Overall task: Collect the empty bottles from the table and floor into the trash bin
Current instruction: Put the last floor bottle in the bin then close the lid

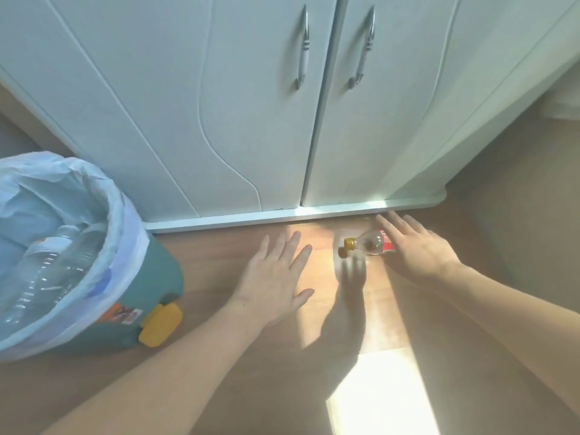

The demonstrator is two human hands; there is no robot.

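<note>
Clear plastic bottle, yellow cap, red label (370,243): lying flat, cap toward left hand (276,274) | right hand (417,249) nearer, over label end | both hands spread, gripping nothing.

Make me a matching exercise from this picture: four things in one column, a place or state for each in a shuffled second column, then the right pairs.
Things:
1. bottle
2. bin
3. left hand
4. right hand

Places or states:
A. lined with a white bag, clear bottles inside
B. open, fingers spread, over bare floor
C. lying on its side near the cabinet base
D. open, reaching over the red label

Pairs: 1-C, 2-A, 3-B, 4-D
</note>
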